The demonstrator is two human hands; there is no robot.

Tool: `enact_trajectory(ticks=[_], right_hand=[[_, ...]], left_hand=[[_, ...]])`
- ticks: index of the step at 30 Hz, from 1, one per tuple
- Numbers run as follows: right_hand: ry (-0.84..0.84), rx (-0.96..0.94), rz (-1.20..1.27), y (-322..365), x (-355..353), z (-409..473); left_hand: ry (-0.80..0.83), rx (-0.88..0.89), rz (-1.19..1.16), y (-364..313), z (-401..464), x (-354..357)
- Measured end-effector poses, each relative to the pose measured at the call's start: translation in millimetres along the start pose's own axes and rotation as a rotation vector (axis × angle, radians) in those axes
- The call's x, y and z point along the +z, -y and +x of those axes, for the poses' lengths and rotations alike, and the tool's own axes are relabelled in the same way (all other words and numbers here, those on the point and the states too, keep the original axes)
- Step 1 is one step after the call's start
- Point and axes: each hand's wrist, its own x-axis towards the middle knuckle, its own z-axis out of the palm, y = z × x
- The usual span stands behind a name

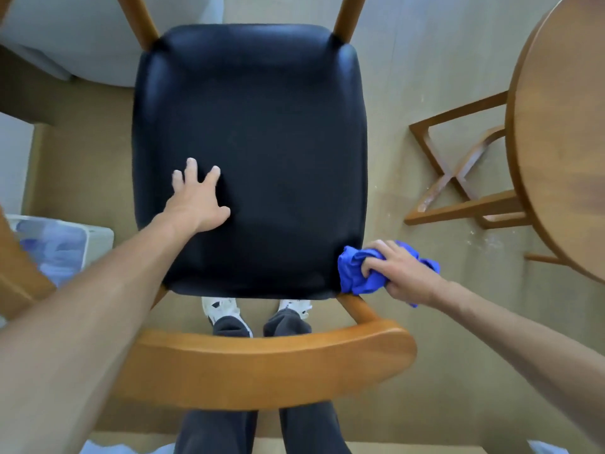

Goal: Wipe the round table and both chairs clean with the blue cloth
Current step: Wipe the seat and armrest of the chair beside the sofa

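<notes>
Gripping the bunched blue cloth [358, 270] at the seat's [248, 126] near right corner, the right hand [397, 273] faces unwiped seat stretching far-left, where the left hand [198, 199] presses spread flat.

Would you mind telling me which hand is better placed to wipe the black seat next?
The right hand: it already grips the blue cloth at the near right corner of the seat. The left hand rests flat on the seat, holding nothing.

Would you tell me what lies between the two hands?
Head view: only bare black seat separates the left hand from the right hand gripping the blue cloth.
</notes>
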Motion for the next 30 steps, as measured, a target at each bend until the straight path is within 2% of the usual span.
enact_trajectory(ticks=[3,6,9,11,15,18,20,22,26,29,30], right_hand=[[-0.171,0.153,0.188,23.6,-27.1,2.8],[-0.432,0.316,0.385,56.2,-67.1,-6.6],[-0.626,0.341,0.442,100.9,-109.2,-34.5],[-0.653,0.331,0.447,132.0,-118.9,-58.9],[-0.63,0.468,0.399,190.9,-66.2,-87.2],[-0.823,0.697,0.217,237.1,-12.8,-68.3],[-0.951,0.786,0.151,276.4,-1.1,-34.2],[-0.921,0.744,0.146,330.3,1.6,10.0],[-0.652,0.68,0.296,440.4,2.2,86.5],[-0.593,0.607,0.396,452.4,-10.5,94.9],[-0.552,0.537,0.567,442.8,-17.3,83.9]], left_hand=[[0.1,0.099,-0.032,0.7,-23.3,-10.2],[0.084,0.162,-0.094,-3.0,-56.2,-23.8],[0.027,0.237,-0.132,-5.0,-87.8,-41.0],[-0.004,0.274,-0.155,-0.2,-105.1,-53.8],[-0.076,0.318,-0.181,21.8,-134.1,-73.6],[-0.12,0.358,-0.194,48.0,-151.8,-81.3],[-0.173,0.385,-0.205,65.6,-160.0,-84.5],[-0.244,0.403,-0.245,81.0,-166.4,-86.3],[-0.402,0.453,-0.355,108.9,-183.6,-81.5],[-0.496,0.429,-0.412,123.8,-203.0,-69.7],[-0.53,0.413,-0.395,126.5,-210.1,-62.9]])
